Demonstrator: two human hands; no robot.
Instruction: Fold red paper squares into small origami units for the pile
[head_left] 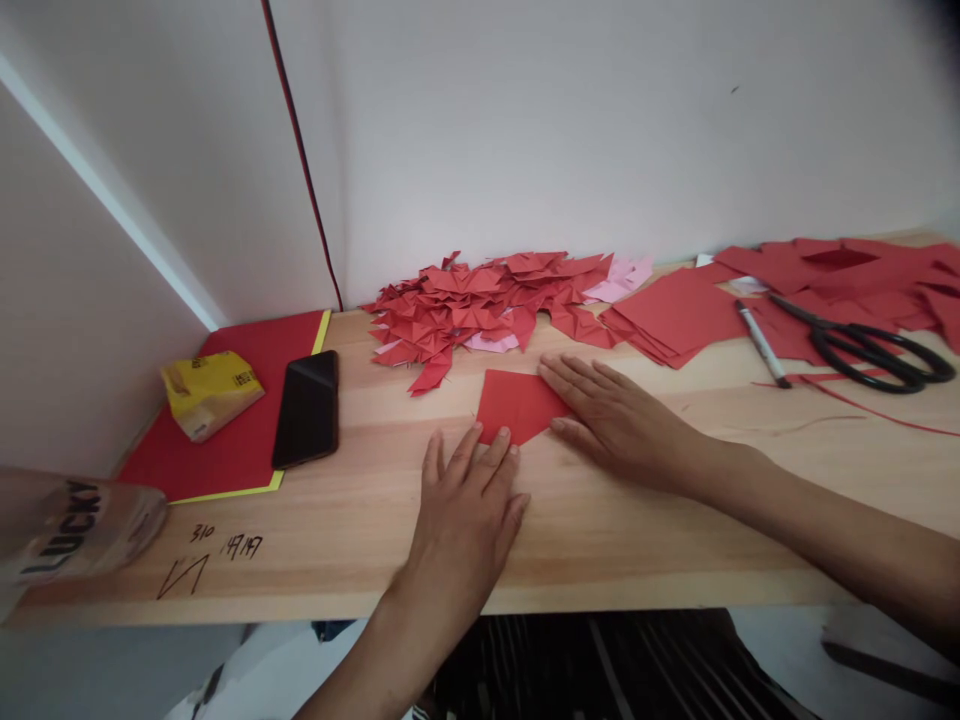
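A small red sheet of paper (516, 402) lies on the wooden table in front of me, its visible outline five-sided or partly covered. My left hand (472, 500) rests with fingertips on its lower left edge, fingers stretched out and slightly apart. Flat across the sheet's right side lies my right hand (611, 420), fingers extended, hiding that end of the paper. Just beyond the sheet is a heap of folded red paper pieces (472, 310), with a few pink ones among them. To the right of the heap sits a stack of red paper squares (675, 312).
Black-handled scissors (862, 350) and a white marker (763, 343) lie at right, by red paper scraps (847, 265). At left are a phone (307, 408), a yellow packet (212, 392) on red sheets (247, 470), and a clear "LUCKY" container (82, 525). A wall stands behind.
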